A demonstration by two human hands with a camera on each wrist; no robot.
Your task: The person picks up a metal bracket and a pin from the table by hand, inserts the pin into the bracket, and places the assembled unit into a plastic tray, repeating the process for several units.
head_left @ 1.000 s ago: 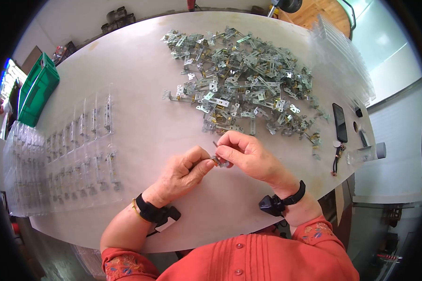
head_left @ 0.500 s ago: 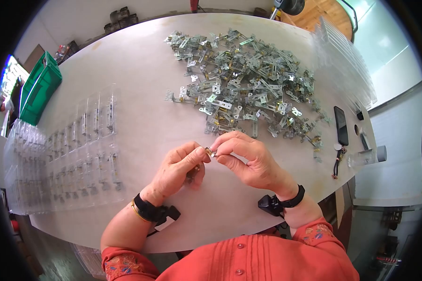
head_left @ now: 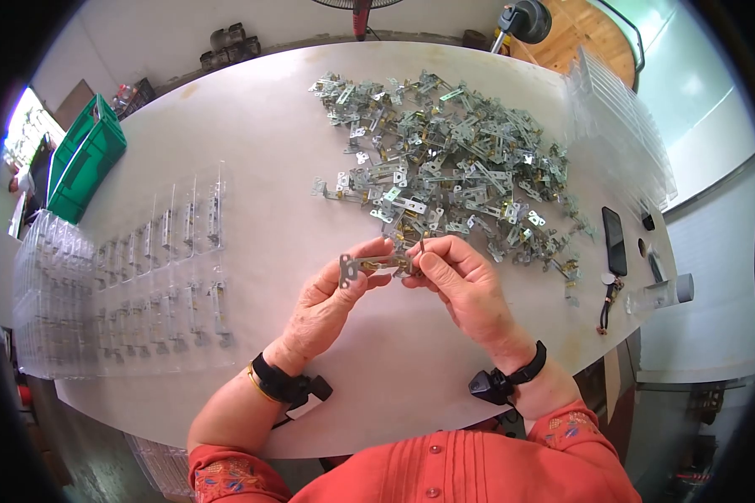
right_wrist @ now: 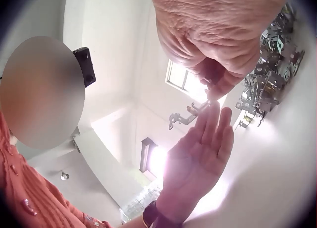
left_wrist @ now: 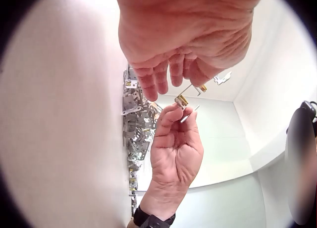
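A flat metal bracket (head_left: 376, 264) with brass-coloured parts and a lobed, holed end plate is held up in front of the person. The left hand (head_left: 320, 303) holds it between thumb and fingers, its end plate over the thumb side. At the bracket's other end, the right hand (head_left: 470, 289) pinches with thumb and fingertips. A thin metal pin (left_wrist: 190, 114) sticks out between the right thumb and fingers in the left wrist view. The left fingers (right_wrist: 210, 131) lie fairly straight along the bracket in the right wrist view. A large pile of similar brackets (head_left: 453, 159) lies just beyond the hands.
Clear plastic trays (head_left: 159, 251) with brackets in rows lie at the left, beside a stack of trays (head_left: 50, 293). A green crate (head_left: 88, 159) stands behind them. More clear trays (head_left: 621, 126), a phone (head_left: 614, 241) and a bottle (head_left: 663, 293) are along the right edge.
The bracket has come into fuller view, its end plate pointing left, as the left hand has turned and opened out. The right fingertips have moved slightly right. The head view has tilted up a little.
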